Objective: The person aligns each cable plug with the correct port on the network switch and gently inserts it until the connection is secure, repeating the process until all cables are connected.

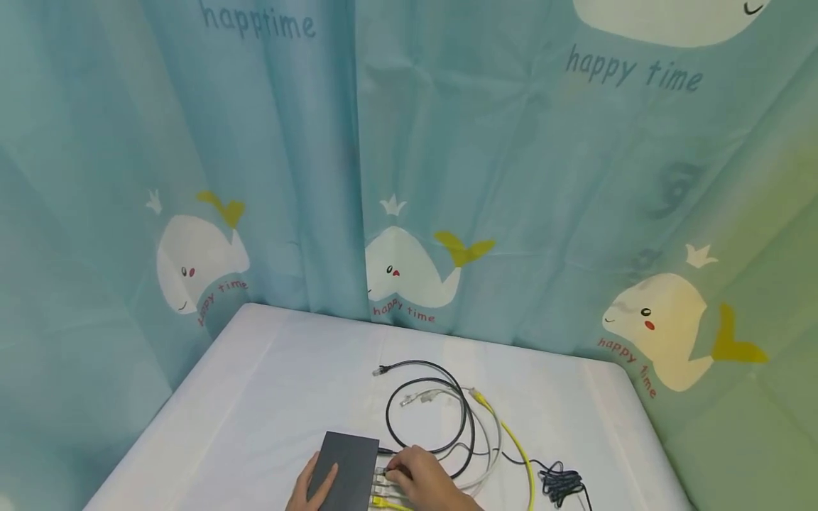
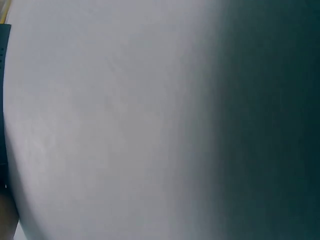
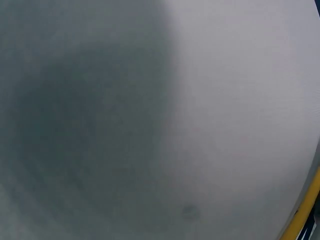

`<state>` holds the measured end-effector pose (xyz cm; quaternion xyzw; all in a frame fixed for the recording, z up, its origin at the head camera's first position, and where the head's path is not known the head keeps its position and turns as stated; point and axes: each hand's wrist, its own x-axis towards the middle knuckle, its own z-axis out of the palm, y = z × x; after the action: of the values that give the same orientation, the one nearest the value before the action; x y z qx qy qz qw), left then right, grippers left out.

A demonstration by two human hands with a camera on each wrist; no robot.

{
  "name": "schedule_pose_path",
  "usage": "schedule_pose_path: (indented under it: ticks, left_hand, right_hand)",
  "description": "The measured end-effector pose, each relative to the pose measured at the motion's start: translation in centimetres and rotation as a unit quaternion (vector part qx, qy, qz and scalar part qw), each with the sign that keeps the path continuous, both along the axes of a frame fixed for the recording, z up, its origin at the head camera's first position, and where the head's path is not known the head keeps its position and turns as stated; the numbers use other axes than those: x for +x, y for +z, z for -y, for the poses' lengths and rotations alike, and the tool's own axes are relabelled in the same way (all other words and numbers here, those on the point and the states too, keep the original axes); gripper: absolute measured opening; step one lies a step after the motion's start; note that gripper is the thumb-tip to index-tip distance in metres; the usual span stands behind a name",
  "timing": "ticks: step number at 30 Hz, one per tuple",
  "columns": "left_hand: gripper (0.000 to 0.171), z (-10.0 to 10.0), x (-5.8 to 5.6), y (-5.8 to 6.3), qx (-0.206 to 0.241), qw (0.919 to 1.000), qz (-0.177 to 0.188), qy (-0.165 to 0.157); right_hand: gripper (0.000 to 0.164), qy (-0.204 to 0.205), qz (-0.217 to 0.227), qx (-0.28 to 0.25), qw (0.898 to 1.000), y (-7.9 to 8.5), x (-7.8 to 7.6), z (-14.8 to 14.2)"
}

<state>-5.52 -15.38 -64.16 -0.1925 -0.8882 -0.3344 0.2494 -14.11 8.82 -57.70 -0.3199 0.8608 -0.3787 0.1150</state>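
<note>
A flat dark network switch (image 1: 348, 461) lies at the table's front edge in the head view. My left hand (image 1: 309, 490) grips it from the left, one digit lying across its top. Along its right side several Ethernet plugs sit in a row, with a yellow plug (image 1: 382, 502) nearest me. My right hand (image 1: 424, 482) pinches a black-booted Ethernet plug (image 1: 385, 470) at that side, its clear tip right at the switch; the fingers partly hide it. In the left wrist view only the switch's edge (image 2: 4, 90) shows. A yellow cable (image 3: 304, 210) crosses the right wrist view's corner.
Behind the right hand, a black Ethernet cable (image 1: 441, 367) loops with its loose end to the left. White cable ends (image 1: 415, 397) and a yellow cable (image 1: 519, 443) lie beside it. A bundled black cord (image 1: 562, 484) rests farther right. Whale-printed curtains (image 1: 307, 177) surround the white table (image 1: 268, 383).
</note>
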Motion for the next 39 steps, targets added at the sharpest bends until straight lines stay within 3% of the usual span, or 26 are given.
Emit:
schedule_pose_path:
  ticks: [3,9,14,17,19,25,29,34,36,39]
  left_hand:
    - [0.096,0.1,-0.1,0.9,0.039,0.9973,0.048,-0.038]
    - [0.080,0.5,-1.4,3.7,0.043,0.9864,0.135,-0.083]
    - [0.073,0.7,-3.0,6.7,0.047,0.9547,0.269,-0.117]
    - [0.074,0.8,-3.4,7.8,0.041,0.9419,0.314,-0.113]
    - [0.074,0.8,-3.4,8.1,0.041,0.9402,0.321,-0.107]
    - [0.073,0.9,-3.2,8.4,0.047,0.9462,0.306,-0.092]
    - [0.074,1.0,-2.8,8.4,0.049,0.9443,0.313,-0.091]
    - [0.074,1.0,-1.2,7.8,0.058,0.9391,0.324,-0.100]
    - [0.074,1.0,-0.4,7.3,0.064,0.9425,0.311,-0.105]
    - [0.073,0.8,1.0,6.4,0.073,0.9551,0.266,-0.109]
  right_hand:
    - [0.012,-0.008,-0.019,-0.006,1.000,-0.2,-0.1,-0.2]
    - [0.013,-0.013,-0.086,-0.009,0.996,0.1,-1.3,-0.4]
    - [0.012,-0.033,-0.116,-0.008,0.993,1.1,-2.8,-0.5]
    - [0.012,-0.036,-0.116,-0.007,0.993,1.4,-3.2,-0.4]
    - [0.013,-0.038,-0.116,-0.007,0.993,1.6,-3.3,-0.3]
    - [0.013,-0.049,-0.129,-0.010,0.990,1.8,-3.1,0.2]
    - [0.012,-0.042,-0.121,-0.017,0.992,2.0,-2.7,0.3]
    - [0.013,-0.019,-0.068,-0.023,0.997,1.5,-1.8,0.4]
    - [0.013,-0.014,-0.031,-0.027,0.999,1.2,-1.2,0.5]
    - [0.011,-0.015,0.025,-0.042,0.999,0.8,-0.2,0.6]
